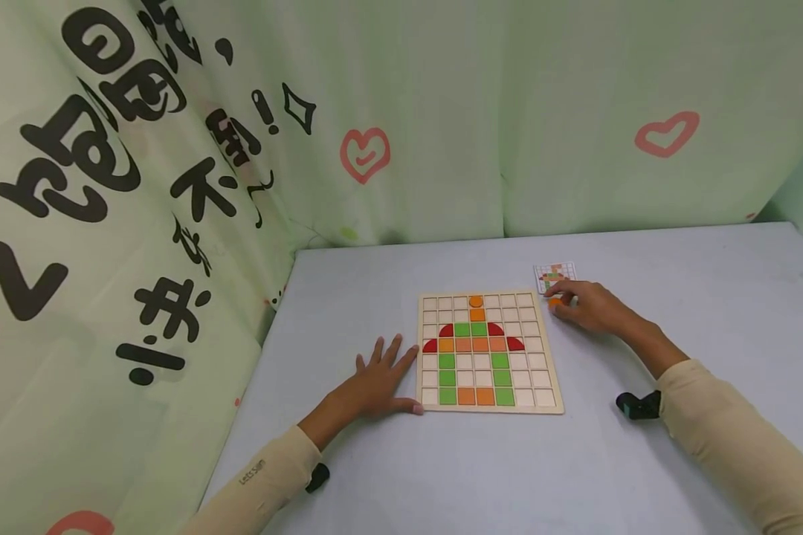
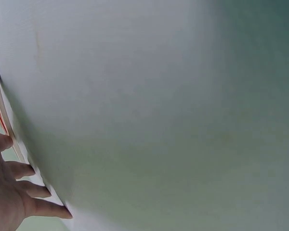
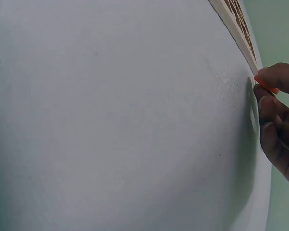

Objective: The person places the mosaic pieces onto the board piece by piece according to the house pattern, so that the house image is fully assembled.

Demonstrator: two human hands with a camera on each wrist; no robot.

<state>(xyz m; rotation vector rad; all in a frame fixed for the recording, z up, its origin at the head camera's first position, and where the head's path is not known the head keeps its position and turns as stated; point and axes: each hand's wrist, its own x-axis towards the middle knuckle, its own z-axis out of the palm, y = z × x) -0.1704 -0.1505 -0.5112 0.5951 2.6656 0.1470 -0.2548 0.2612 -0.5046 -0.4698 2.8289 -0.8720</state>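
Note:
A square wooden grid board (image 1: 490,409) lies flat on the table, with green, orange and red pieces set in part of its cells. At the board's left edge my left hand (image 1: 375,388) rests with fingers spread, the thumb near the lower left corner. Beyond the board's upper right corner, my right hand (image 1: 590,307) pinches a small orange piece (image 1: 555,302) between thumb and fingertip. That orange piece (image 3: 267,84) shows only partly in the right wrist view. Just behind the right fingertips lies a small pattern card (image 1: 552,270), partly covered by the hand.
The pale table (image 1: 348,297) runs back to a light green curtain (image 1: 442,111) with dark lettering and red hearts. Another curtain side closes in on the left. Dark devices (image 1: 639,406) show at the sleeves.

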